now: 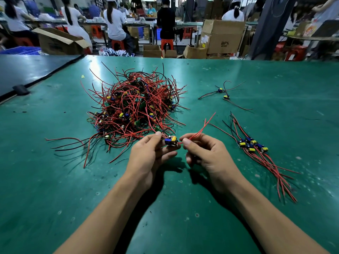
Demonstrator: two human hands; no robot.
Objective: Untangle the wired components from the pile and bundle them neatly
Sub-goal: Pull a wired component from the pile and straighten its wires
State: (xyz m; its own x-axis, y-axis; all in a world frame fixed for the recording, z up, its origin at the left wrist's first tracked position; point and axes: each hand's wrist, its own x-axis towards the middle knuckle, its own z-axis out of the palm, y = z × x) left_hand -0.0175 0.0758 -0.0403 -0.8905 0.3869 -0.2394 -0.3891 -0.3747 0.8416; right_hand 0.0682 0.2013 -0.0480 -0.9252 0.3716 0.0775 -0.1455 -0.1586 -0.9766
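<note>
A tangled pile (pixel 135 109) of small circuit boards with red and black wires lies on the green table (pixel 55 180), ahead and left of my hands. My left hand (pixel 152 154) pinches one small board (pixel 171 141) with a blue part and a yellow capacitor, just in front of the pile. My right hand (pixel 203 153) pinches that board's red wires (pixel 201 128), which rise up and to the right. At the right lies a straightened bundle (pixel 256 149) of several boards, their wires laid side by side.
Two loose wired boards (pixel 222 93) lie at the far right of the table. A black mat (pixel 27 72) covers the far left corner. Beyond the table's far edge stand cardboard boxes (pixel 222 37), red stools and seated workers.
</note>
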